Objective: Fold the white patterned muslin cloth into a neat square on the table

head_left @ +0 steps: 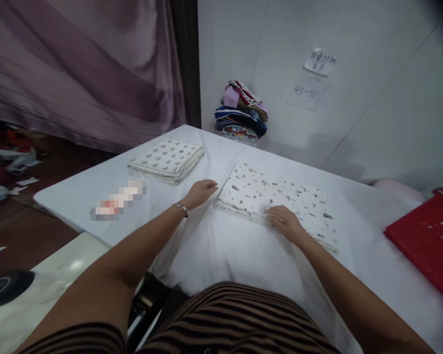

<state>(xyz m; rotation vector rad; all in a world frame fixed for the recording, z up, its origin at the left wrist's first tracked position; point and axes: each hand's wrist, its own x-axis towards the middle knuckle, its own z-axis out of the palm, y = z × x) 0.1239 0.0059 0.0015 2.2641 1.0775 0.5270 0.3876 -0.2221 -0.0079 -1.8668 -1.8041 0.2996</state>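
Note:
A folded white cloth (276,194) printed with small dark motifs lies on the white-covered table in front of me. My left hand (203,191) is just off its left corner, fingers stretched to the right and holding nothing. At the near edge of the same cloth is my right hand (285,223), its fingertips on or over the folded layers. Motion smears those fingers, so I cannot see whether they grip the edge. Farther left sits another folded cloth (170,156), white with grey and a few blue motifs.
A pixelated patch (118,200) covers something on the table's left side. Red material (428,231) lies at the right. Folded fabrics are stacked in a pile (241,113) by the wall, below handwritten paper signs (305,92). A purple curtain (96,73) hangs at left.

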